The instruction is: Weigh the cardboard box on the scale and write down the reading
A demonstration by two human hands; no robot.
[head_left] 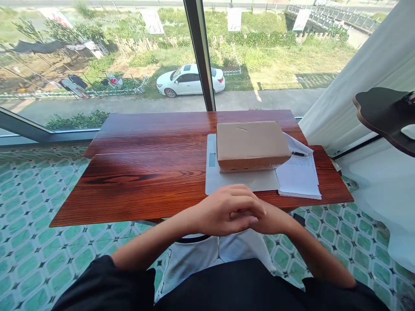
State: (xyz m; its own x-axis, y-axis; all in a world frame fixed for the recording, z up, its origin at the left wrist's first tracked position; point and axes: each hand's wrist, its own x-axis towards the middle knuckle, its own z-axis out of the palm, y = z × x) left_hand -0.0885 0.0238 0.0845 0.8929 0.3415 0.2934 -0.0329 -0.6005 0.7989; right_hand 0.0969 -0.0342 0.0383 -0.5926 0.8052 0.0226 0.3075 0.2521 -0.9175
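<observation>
My left hand (227, 209) lies over my right hand (275, 220) at the near edge of a red-brown wooden table (145, 172); the two are clasped together and hold nothing. Just beyond them a closed brown cardboard box (251, 144) rests on a flat grey pad (215, 179). To the right of the box, white printed papers (300, 175) lie partly under it, with a black pen (298, 153) on top.
A large window with a dark frame post (201, 56) stands behind the table, a white car (189, 80) parked outside. A white curtain (366, 82) hangs at right beside a dark shelf (384, 114). The floor has green patterned tiles (39, 246).
</observation>
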